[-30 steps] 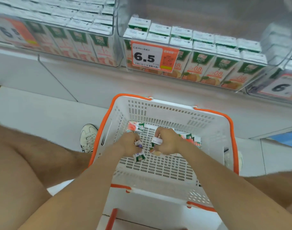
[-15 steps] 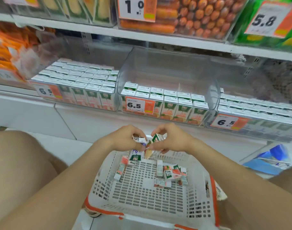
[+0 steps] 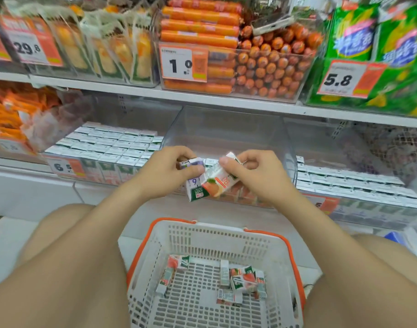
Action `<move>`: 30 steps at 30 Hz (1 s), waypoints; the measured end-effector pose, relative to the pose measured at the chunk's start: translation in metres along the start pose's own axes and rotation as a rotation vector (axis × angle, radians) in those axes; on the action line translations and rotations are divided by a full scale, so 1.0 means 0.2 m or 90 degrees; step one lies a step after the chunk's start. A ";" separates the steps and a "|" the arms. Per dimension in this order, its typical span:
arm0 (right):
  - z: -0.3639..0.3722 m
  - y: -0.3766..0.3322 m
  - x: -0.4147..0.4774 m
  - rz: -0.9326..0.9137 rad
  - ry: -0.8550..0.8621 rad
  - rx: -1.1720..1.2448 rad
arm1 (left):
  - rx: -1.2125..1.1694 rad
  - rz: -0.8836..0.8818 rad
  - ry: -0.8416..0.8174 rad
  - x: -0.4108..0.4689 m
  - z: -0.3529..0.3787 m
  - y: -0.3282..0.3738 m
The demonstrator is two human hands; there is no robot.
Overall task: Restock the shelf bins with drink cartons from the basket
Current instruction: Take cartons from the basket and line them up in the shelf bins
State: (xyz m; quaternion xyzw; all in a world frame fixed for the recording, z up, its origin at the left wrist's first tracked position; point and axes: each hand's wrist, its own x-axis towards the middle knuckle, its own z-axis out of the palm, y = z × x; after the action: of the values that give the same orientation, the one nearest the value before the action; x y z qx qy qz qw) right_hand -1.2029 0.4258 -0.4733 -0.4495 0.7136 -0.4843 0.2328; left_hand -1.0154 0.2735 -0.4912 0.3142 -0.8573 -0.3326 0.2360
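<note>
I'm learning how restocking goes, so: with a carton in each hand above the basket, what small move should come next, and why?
Probably carry both forward into the clear plastic middle bin, which looks mostly empty behind, while the bins beside it look full. The left hand grips a white carton with purple print, the right hand a white carton with an orange fruit picture, both raised above the white orange-rimmed basket.

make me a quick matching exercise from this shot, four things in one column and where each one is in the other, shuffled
Things:
1. left hand
2. right hand
3. basket
4. orange sausages

Places:
A. upper shelf, behind the 1.0 price tag
B. on the floor between the knees, a few cartons inside
C. holding the purple-topped carton
D. holding the tilted orange-print carton

Pairs: 1-C, 2-D, 3-B, 4-A
</note>
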 end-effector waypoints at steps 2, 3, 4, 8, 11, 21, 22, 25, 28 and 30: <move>0.03 -0.02 0.02 -0.001 0.053 -0.019 | -0.013 -0.029 0.064 0.01 0.00 -0.01; 0.04 -0.03 0.02 -0.003 0.073 -0.028 | -0.019 -0.048 0.081 0.01 0.00 -0.01; 0.06 -0.04 0.02 -0.001 0.087 -0.028 | -0.021 -0.065 0.091 0.02 0.00 -0.02; 0.12 -0.02 0.05 0.012 0.110 0.052 | -0.041 -0.125 0.158 0.01 -0.03 -0.01; 0.17 -0.01 0.11 -0.080 0.147 0.052 | -0.066 -0.166 0.237 0.00 -0.09 -0.02; 0.47 0.01 0.67 -0.172 0.054 -0.397 | -0.067 -0.184 0.231 0.03 -0.18 -0.09; 0.50 0.01 0.72 -0.144 0.007 -0.403 | -0.059 -0.182 0.219 0.05 -0.19 -0.10; 0.54 0.02 0.82 -0.094 -0.150 -0.410 | -0.061 -0.193 0.191 0.08 -0.22 -0.11; 0.53 0.02 0.87 -0.084 -0.226 -0.411 | -0.083 -0.202 0.165 0.10 -0.24 -0.13; 0.53 0.04 0.87 -0.084 -0.240 -0.407 | -0.093 -0.198 0.159 0.11 -0.24 -0.14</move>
State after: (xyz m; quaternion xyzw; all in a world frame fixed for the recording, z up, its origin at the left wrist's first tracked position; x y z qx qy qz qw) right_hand -1.2098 0.2244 -0.5081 -0.6259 0.7427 -0.1600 0.1761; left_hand -0.9897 0.2224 -0.4747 0.4636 -0.7360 -0.3851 0.3084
